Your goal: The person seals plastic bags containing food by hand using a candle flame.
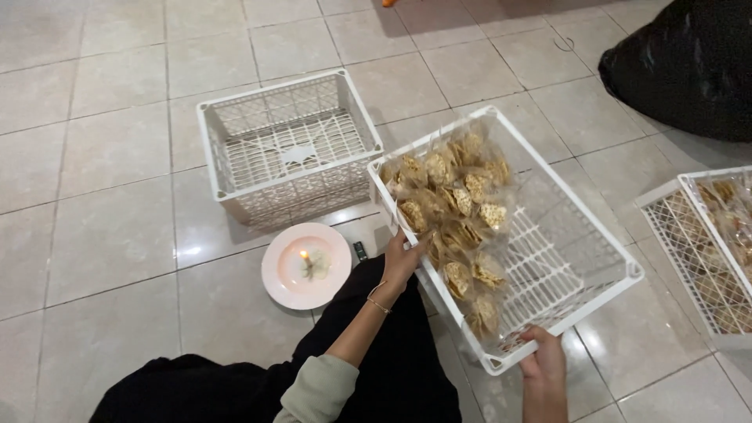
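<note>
- Glossy beige floor tiles (102,235) are seen throughout, with grey grout lines.
- White plastic lattice crate (583,258) is tilted on the floor; clear bags of golden round crackers (454,207) are piled along its near-left wall.
- Left hand (402,258) is pressed on the crate's left rim beside the bags, fingers bent over the edge; a thin bracelet is worn at the wrist.
- Right hand (544,354) is closed around the crate's near corner rim.
- Empty white crate (290,149) is set upright, just left of the tilted one.
- Pink round plate (305,265) with a small lit candle is placed near the left hand.
- Third crate (705,251) with bags is at right edge; black bag (689,63) at top right.
</note>
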